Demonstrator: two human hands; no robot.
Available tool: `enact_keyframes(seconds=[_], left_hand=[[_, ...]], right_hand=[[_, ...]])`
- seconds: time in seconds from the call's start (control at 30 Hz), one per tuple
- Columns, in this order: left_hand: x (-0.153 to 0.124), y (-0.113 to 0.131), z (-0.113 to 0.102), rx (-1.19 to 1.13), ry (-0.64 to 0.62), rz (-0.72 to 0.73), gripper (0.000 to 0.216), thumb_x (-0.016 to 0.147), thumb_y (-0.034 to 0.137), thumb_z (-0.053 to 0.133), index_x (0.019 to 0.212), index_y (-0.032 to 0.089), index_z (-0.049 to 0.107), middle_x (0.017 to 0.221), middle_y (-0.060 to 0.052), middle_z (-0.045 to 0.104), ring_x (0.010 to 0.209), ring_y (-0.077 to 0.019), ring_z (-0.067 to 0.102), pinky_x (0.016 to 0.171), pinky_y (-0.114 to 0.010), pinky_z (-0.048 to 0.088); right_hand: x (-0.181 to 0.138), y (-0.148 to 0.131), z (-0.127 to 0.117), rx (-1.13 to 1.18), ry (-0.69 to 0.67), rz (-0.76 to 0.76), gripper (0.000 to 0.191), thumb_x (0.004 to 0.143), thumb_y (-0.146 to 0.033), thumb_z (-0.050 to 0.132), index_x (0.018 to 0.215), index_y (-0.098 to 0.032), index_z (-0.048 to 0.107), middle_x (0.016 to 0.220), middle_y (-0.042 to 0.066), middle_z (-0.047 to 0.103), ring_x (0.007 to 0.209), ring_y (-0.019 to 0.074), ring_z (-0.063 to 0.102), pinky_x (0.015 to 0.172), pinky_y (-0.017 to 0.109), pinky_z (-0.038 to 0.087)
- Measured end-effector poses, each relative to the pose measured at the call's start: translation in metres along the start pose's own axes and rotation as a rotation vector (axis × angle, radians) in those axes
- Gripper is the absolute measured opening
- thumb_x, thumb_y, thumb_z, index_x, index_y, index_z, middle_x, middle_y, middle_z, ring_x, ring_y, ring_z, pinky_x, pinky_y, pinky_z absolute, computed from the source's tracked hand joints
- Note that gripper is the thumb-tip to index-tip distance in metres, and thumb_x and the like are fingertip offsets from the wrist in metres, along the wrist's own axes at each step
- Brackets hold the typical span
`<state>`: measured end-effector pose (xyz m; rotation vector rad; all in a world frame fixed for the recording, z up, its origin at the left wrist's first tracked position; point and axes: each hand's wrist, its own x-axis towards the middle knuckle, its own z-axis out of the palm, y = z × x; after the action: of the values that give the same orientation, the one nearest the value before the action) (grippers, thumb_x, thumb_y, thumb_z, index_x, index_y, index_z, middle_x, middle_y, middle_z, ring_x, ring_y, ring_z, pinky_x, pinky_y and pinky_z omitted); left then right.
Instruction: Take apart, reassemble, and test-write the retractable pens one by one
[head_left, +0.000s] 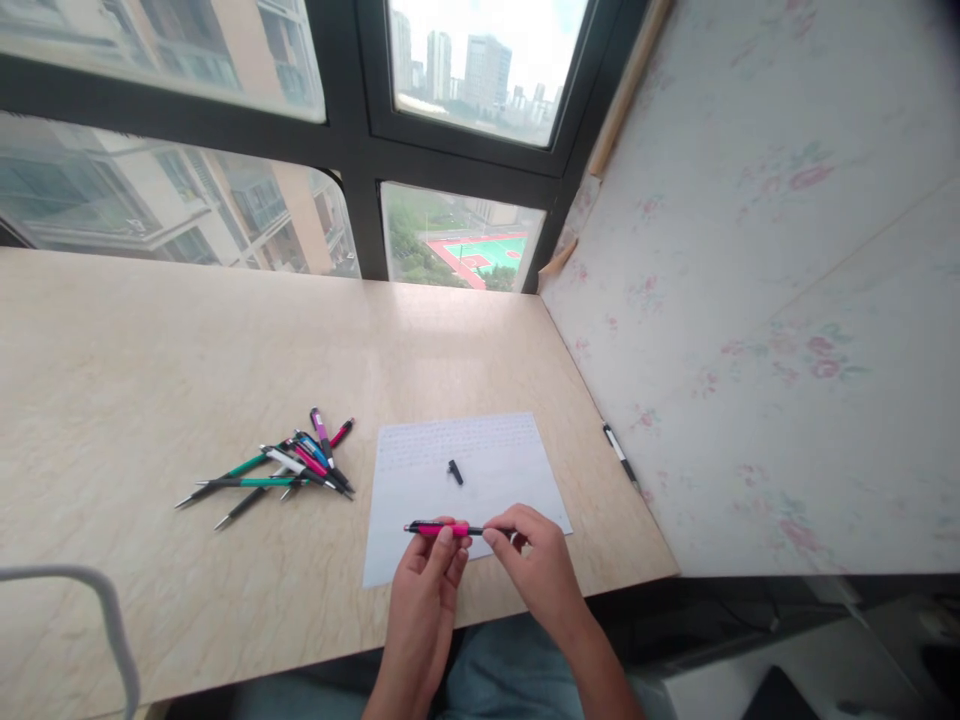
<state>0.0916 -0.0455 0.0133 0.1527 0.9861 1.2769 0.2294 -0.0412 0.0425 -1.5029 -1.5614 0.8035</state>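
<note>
A pink and black pen lies level across both my hands, over the lower part of a sheet of paper. My left hand is closed round its pink barrel, thumb on top. At the dark right end, my right hand pinches the pen between thumb and fingers; its very tip is hidden by them. Just beyond, a small black piece, perhaps a clip or pen part, rests on the paper. Faint lines of writing cover the sheet's upper part.
A loose pile of several coloured pens lies left of the paper. One white and black pen sits against the wallpapered wall at right. A grey cable or tube curves over the near left of the marble-patterned ledge. Windows stand behind.
</note>
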Motion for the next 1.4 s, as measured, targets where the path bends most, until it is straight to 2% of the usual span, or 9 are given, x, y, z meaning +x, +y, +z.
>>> enact_keyframes(seconds=[0.2, 0.3, 0.47, 0.53, 0.73, 0.9, 1.07, 1.17, 1.4], left_hand=[[-0.005, 0.007, 0.003, 0.079, -0.052, -0.004, 0.028, 0.07, 0.026, 0.081, 0.092, 0.016, 0.067, 0.09, -0.005, 0.072, 0.078, -0.012, 0.067, 0.076, -0.022, 0.055], [-0.006, 0.013, 0.002, 0.112, -0.068, -0.019, 0.031, 0.07, 0.028, 0.081, 0.094, 0.015, 0.066, 0.094, -0.008, 0.073, 0.076, -0.0133, 0.068, 0.074, -0.024, 0.056], [-0.001, 0.016, -0.003, 0.086, 0.007, 0.043, 0.035, 0.066, 0.03, 0.084, 0.093, 0.016, 0.067, 0.092, -0.006, 0.073, 0.077, -0.0132, 0.068, 0.074, -0.022, 0.056], [0.001, 0.015, -0.004, 0.068, 0.033, 0.068, 0.034, 0.066, 0.03, 0.084, 0.092, 0.015, 0.067, 0.09, -0.005, 0.073, 0.076, -0.0121, 0.068, 0.074, -0.021, 0.056], [0.0, 0.011, -0.005, 0.07, 0.034, 0.046, 0.034, 0.066, 0.03, 0.084, 0.091, 0.016, 0.066, 0.089, -0.006, 0.073, 0.078, -0.0127, 0.068, 0.074, -0.021, 0.056], [-0.004, 0.014, -0.006, 0.092, 0.035, 0.038, 0.037, 0.063, 0.032, 0.085, 0.089, 0.015, 0.066, 0.087, -0.006, 0.073, 0.076, -0.0137, 0.069, 0.073, -0.021, 0.056], [-0.001, 0.018, -0.011, 0.105, 0.052, 0.075, 0.036, 0.063, 0.031, 0.085, 0.089, 0.015, 0.067, 0.088, -0.006, 0.073, 0.077, -0.0128, 0.068, 0.076, -0.021, 0.055], [0.0, 0.018, -0.012, 0.114, 0.049, 0.092, 0.035, 0.064, 0.031, 0.084, 0.09, 0.015, 0.068, 0.09, -0.006, 0.073, 0.078, -0.0133, 0.068, 0.077, -0.023, 0.055], [-0.004, 0.02, -0.008, 0.145, 0.016, 0.07, 0.034, 0.065, 0.032, 0.083, 0.09, 0.014, 0.069, 0.092, -0.008, 0.072, 0.08, -0.0154, 0.068, 0.077, -0.026, 0.055]], right_hand=[[0.0, 0.004, 0.001, -0.025, -0.074, 0.054, 0.047, 0.097, -0.038, 0.046, 0.058, -0.018, 0.061, 0.056, -0.001, 0.057, 0.056, 0.0121, 0.054, 0.057, 0.024, 0.038], [0.002, 0.003, 0.003, 0.039, -0.117, 0.078, 0.051, 0.099, -0.04, 0.04, 0.058, -0.018, 0.061, 0.056, -0.001, 0.057, 0.056, 0.0121, 0.056, 0.057, 0.024, 0.039], [0.005, -0.002, 0.002, 0.146, -0.123, 0.042, 0.021, 0.094, -0.032, 0.051, 0.102, -0.02, 0.066, 0.088, 0.002, 0.066, 0.077, 0.0149, 0.061, 0.063, 0.024, 0.045], [0.004, -0.004, 0.002, 0.189, -0.152, 0.043, 0.024, 0.09, -0.026, 0.057, 0.113, -0.022, 0.062, 0.095, 0.003, 0.067, 0.079, 0.0146, 0.062, 0.063, 0.023, 0.046], [0.002, -0.001, 0.003, 0.118, -0.119, 0.009, 0.012, 0.09, -0.02, 0.055, 0.086, -0.019, 0.066, 0.083, 0.002, 0.066, 0.076, 0.0144, 0.06, 0.066, 0.024, 0.044], [0.002, 0.0, 0.004, 0.059, -0.175, 0.035, 0.042, 0.099, -0.033, 0.043, 0.063, -0.018, 0.059, 0.06, -0.001, 0.058, 0.06, 0.0123, 0.055, 0.061, 0.025, 0.039], [0.001, -0.005, 0.006, 0.107, -0.112, 0.045, 0.015, 0.092, -0.03, 0.055, 0.088, -0.018, 0.063, 0.083, 0.002, 0.065, 0.072, 0.014, 0.059, 0.063, 0.024, 0.042], [0.0, -0.005, 0.008, 0.099, -0.11, 0.051, 0.009, 0.09, -0.025, 0.056, 0.09, -0.019, 0.062, 0.083, 0.001, 0.064, 0.073, 0.014, 0.059, 0.063, 0.023, 0.042], [-0.001, 0.002, 0.008, 0.078, -0.149, 0.052, 0.043, 0.1, -0.035, 0.038, 0.064, -0.018, 0.055, 0.062, -0.001, 0.058, 0.061, 0.0122, 0.055, 0.059, 0.024, 0.038]])
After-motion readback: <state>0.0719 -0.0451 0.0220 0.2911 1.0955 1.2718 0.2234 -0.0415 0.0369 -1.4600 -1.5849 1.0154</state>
